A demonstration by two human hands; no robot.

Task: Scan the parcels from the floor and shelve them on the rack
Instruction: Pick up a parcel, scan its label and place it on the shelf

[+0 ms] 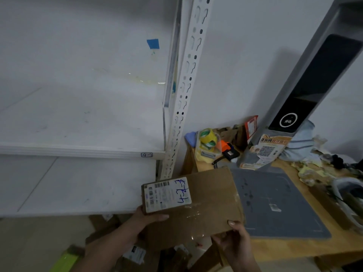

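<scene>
I hold a flat brown cardboard parcel [206, 201] in both hands, low in the middle of the view. Its white shipping label [167, 194] carries barcodes and a blue handwritten number. My left hand [149, 216] grips the parcel's left end under the label, thumb on top. At the near right corner my right hand [235, 234] clamps the edge. The parcel hangs between the white rack [78, 150] on the left and the grey scanner stand [306, 91] on the right, overlapping the grey scan mat [275, 203]. More parcels [135, 254] lie on the floor below.
A perforated white rack post [182, 95] stands between shelves and wall. The wooden table [294, 246] holds tape rolls [208, 138], an orange handheld device [227, 150], papers and cables. A small shelf tag [146, 154] marks the shelf edge, and blue tape [153, 43] sticks to the back panel.
</scene>
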